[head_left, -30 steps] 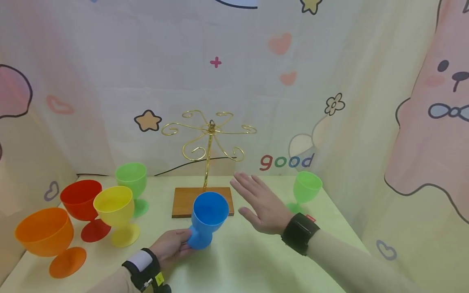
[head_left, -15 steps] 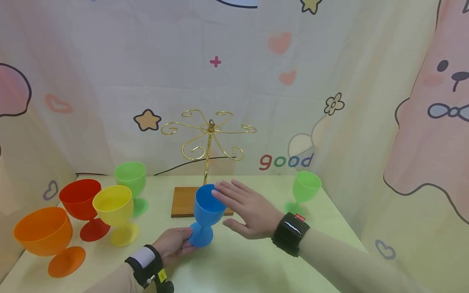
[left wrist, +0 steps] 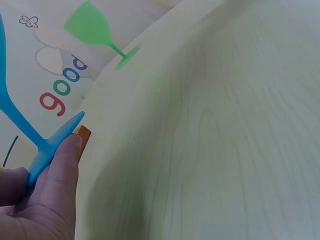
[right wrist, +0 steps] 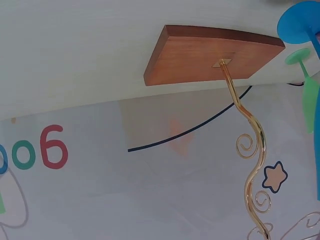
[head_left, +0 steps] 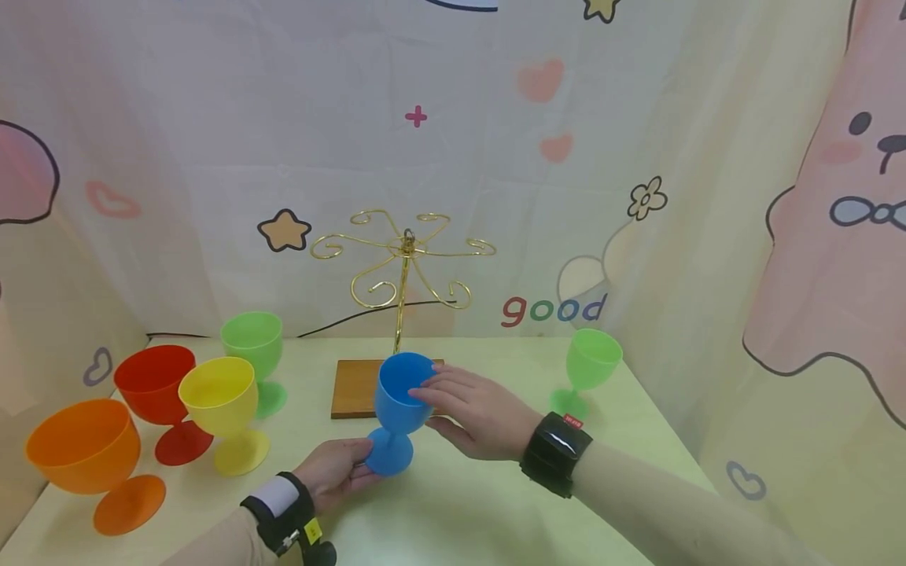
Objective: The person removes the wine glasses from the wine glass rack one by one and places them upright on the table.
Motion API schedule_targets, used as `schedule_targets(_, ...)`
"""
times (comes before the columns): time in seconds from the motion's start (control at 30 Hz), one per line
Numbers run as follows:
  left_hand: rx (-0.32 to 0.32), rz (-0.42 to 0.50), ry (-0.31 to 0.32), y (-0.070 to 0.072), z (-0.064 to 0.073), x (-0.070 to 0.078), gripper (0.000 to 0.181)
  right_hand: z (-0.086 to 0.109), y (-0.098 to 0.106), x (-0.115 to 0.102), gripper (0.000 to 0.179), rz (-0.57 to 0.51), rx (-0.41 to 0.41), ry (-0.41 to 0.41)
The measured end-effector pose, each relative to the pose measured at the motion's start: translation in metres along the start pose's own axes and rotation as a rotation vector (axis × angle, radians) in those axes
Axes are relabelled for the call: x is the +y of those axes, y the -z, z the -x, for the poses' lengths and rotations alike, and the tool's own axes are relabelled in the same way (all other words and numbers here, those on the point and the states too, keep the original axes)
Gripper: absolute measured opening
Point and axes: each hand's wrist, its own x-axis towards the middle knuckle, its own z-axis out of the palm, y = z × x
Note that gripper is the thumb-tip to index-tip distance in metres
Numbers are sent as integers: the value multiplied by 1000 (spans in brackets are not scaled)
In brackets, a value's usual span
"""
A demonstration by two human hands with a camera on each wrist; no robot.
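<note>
In the head view, my left hand (head_left: 340,472) pinches the round foot of a blue plastic goblet (head_left: 399,405). The goblet is held above the table, leaning slightly to the right. The left wrist view shows the thumb on one face of the foot (left wrist: 50,150) and fingers on the other. My right hand (head_left: 481,413) is at the right side of the bowl. Its fingers reach over the rim, lightly bent, and the thumb lies lower, outside the bowl. The right wrist view does not show this hand, only part of the blue goblet (right wrist: 298,22) at the edge.
Behind the goblet stands a gold wire stand (head_left: 403,299) with curled arms on a wooden base (head_left: 354,389). Orange (head_left: 85,448), red (head_left: 157,385), yellow (head_left: 219,397) and green (head_left: 253,346) goblets stand at left. Another green goblet (head_left: 593,360) stands at back right, before the curtain.
My right hand has moved left from beside the blue goblet to its bowl, its fingers drawing closer together. The goblet has tipped more upright in my left hand, which has barely moved.
</note>
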Motion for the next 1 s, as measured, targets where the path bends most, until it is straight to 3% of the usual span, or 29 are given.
schedule_targets(0.23,-25,-11,-7,-3,-1,-3,50,1,-3,-2,32,3,13,-21)
schedule_targets(0.4,-42,-39,-15,-5,0,-3,50,1,-3,-4,28,-1,-22,-71)
schedule_targets(0.5,17,-133,-54,-8,0,0,49,0,-1,-4,27,-7,-49,-124)
schedule_targets(0.63,129,-277,-183,-10,0,9,43,2,3,2,28,-9,-50,-193)
schedule_targets(0.73,177,-476,-317,-8,4,20,46,7,6,10,27,18,-22,-214)
schedule_targets(0.9,276,-1062,-536,-2,17,35,69,22,8,30,21,59,6,-289)
schedule_targets(1.0,353,-1333,-639,-1,22,37,78,34,6,43,20,81,-30,-399)
